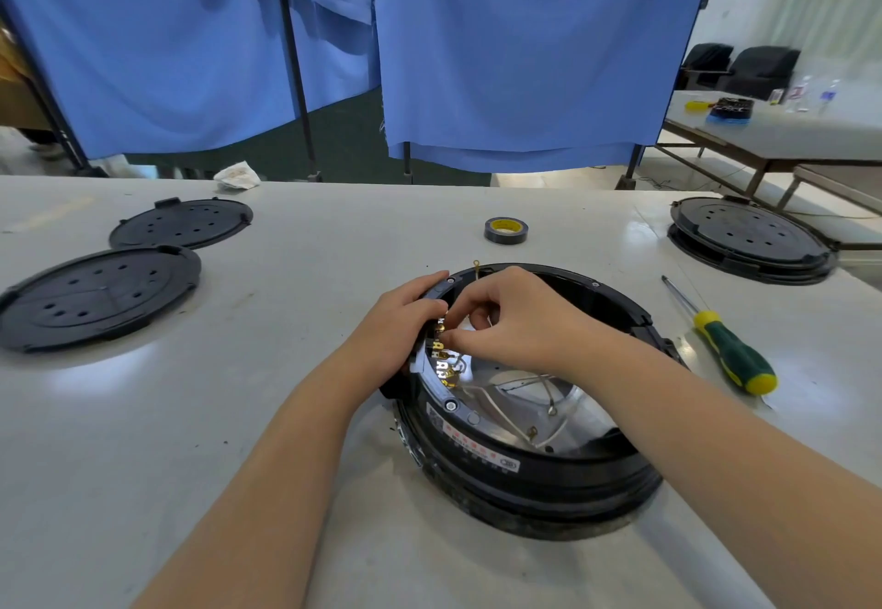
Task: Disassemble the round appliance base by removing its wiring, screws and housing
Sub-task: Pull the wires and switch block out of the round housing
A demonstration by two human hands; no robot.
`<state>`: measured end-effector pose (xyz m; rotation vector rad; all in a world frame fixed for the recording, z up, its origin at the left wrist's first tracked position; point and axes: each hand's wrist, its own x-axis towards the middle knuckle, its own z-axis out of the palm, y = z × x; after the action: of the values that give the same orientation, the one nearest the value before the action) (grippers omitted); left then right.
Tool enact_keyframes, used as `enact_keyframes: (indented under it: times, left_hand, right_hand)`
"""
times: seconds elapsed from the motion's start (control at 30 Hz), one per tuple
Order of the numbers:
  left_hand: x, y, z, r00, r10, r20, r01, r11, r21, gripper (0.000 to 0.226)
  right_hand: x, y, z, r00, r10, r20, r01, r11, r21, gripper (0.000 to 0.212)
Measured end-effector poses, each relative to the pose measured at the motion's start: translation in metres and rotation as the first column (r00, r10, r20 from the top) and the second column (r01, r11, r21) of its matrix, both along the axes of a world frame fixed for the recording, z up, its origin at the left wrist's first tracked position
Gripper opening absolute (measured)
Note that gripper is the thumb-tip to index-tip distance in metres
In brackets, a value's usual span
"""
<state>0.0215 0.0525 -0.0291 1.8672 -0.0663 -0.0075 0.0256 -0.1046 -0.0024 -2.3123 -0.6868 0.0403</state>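
Note:
A round black appliance base [534, 470] lies open on the white table, its silver inner plate [520, 398] and white wires [506, 420] showing. My left hand [398, 327] grips the base's left rim beside a row of brass wire terminals [444, 360]. My right hand [513, 317] reaches over the rim with its fingertips pinched on one of those terminals. A loose wire end with a ring lug [476, 266] sticks up at the far rim. Screws [450, 405] sit in the rim.
A green and yellow screwdriver [730, 351] lies right of the base. A roll of black tape [506, 230] sits behind it. Two black round covers [102, 296] [183, 223] lie at left, another closed base [751, 238] at far right. Blue curtains hang behind the table.

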Motion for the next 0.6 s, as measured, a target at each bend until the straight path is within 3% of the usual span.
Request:
enact_keyframes:
  times: [0.23,0.6]
  left_hand:
    - [0.0021,0.0006,-0.0013,1.000,-0.006,0.003,0.006,1.000,-0.024,0.045]
    - [0.0008,-0.0003,0.0001,1.000,-0.005,0.029,0.005,1.000,0.001,0.044]
  right_hand:
    - [-0.0022,-0.0029,0.0029,1.000,0.005,-0.006,-0.005,0.998,0.057,0.006]
    - [-0.0044,-0.0007,0.0011,0.989,0.064,-0.132,-0.071,0.996,-0.051,0.008]
